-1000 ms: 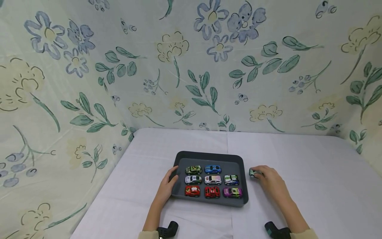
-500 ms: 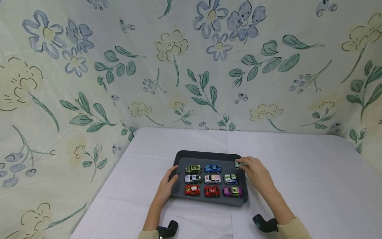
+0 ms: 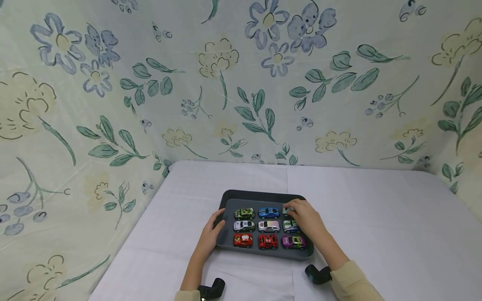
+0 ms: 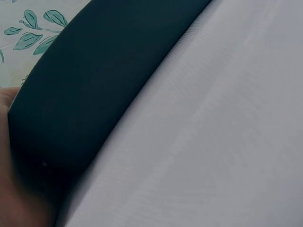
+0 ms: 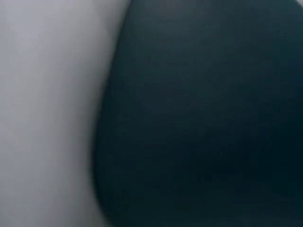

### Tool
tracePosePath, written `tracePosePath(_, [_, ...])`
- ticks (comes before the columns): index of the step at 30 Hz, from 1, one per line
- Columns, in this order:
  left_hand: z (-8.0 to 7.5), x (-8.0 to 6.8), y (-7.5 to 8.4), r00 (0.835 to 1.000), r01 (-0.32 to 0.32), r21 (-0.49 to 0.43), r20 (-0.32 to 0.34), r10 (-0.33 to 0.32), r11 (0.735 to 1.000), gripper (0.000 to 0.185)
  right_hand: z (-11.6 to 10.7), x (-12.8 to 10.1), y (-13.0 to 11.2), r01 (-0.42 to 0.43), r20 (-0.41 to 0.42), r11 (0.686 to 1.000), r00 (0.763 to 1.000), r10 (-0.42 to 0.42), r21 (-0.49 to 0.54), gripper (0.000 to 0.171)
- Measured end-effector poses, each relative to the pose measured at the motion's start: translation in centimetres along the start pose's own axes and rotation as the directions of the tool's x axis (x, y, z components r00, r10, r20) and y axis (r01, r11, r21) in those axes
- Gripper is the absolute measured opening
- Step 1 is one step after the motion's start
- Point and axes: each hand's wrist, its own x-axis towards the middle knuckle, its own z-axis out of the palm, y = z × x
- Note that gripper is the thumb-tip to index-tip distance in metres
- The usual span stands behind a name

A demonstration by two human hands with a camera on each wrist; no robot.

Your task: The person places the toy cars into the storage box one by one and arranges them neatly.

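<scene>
A dark grey tray (image 3: 260,254) lies on the white-covered table, with toy cars in rows inside it. My left hand (image 3: 208,237) holds the tray's left edge, thumb and a finger at the rim. In the left wrist view, part of that hand (image 4: 16,198) shows beside the tray's dark outer wall (image 4: 94,80). At the back right of the tray, my right hand (image 3: 309,219) pinches a pale green toy car (image 3: 286,210), mostly covered by the fingers. The car is beside a blue toy car (image 3: 268,213). The right wrist view shows the tray's dark side (image 5: 189,118), no fingers.
Other toy cars stand close by: a camouflage one (image 3: 244,213), white ones (image 3: 244,226), red ones (image 3: 267,242), a purple one (image 3: 293,242) and a green-striped one (image 3: 290,226) partly behind my right hand. Floral cloth (image 3: 241,83) hangs behind the table.
My right hand has carried the pale green toy car leftward from beside the tray, over its right rim, to the back right spot. The left hand and tray have stayed put.
</scene>
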Motion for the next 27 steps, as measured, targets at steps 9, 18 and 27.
tracePosePath(9, [0.0, -0.1, 0.0, 1.0, 0.009, -0.003, 0.003, -0.009, 1.0, 0.04, 0.5, 0.5, 0.0, -0.02, 0.094, 0.999, 0.995, 0.023, -0.039, 0.017])
tracePosePath(18, [-0.2, -0.6, 1.4, 1.0, 0.019, -0.021, 0.023, -0.018, 1.0, 0.041, 0.0, 0.3, -0.4, -0.014, 0.115, 0.999, 0.993, 0.019, -0.049, 0.021])
tracePosePath(27, [-0.3, -2.1, 3.5, 1.0, 0.008, -0.027, 0.021, -0.008, 1.0, 0.041, -1.3, -1.8, -0.7, -0.011, -0.072, 0.999, 0.997, 0.014, 0.03, 0.024])
